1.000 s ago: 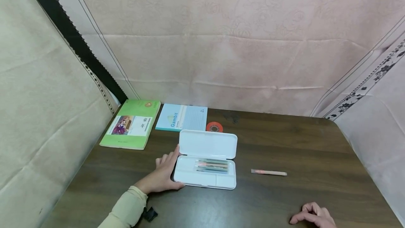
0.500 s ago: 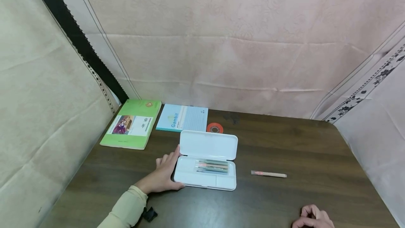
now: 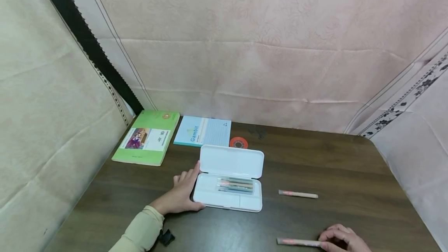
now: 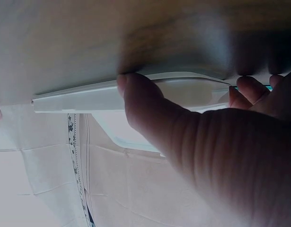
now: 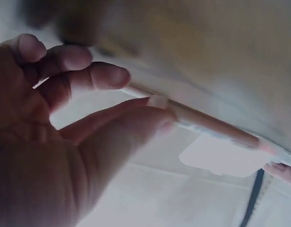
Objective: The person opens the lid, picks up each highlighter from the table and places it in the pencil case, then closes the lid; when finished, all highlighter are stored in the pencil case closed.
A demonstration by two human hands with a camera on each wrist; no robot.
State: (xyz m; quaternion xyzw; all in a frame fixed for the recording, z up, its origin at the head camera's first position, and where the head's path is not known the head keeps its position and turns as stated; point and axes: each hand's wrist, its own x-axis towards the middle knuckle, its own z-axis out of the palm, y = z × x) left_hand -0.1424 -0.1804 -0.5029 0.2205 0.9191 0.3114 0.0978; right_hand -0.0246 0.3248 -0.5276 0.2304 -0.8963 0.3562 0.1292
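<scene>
A white pencil case (image 3: 227,204) lies with its lid open on the table, several pens (image 3: 235,185) visible in its tray. My left hand (image 3: 180,195) grips the left end of the case, thumb along the front edge and forefinger up by the hinge. In the left wrist view the thumb (image 4: 145,101) presses the case's side wall (image 4: 79,100). Low on the right, my right hand (image 3: 341,238) pinches one end of a slim pale pen (image 3: 297,242) with a pinkish section, which points left. A similar pen (image 3: 298,194) lies farther back on the table.
Behind the case are a green book (image 3: 143,156), a light-blue Gambit booklet (image 3: 218,132) and a round red-orange object (image 3: 238,142). A small black item (image 3: 166,237) sits beside the left sleeve. Fabric hangings (image 3: 266,69) enclose the table's back and sides.
My right hand, earlier with curled fingers and no pen showing, now holds a pen that has come into view at the bottom. The left hand keeps its grip on the case.
</scene>
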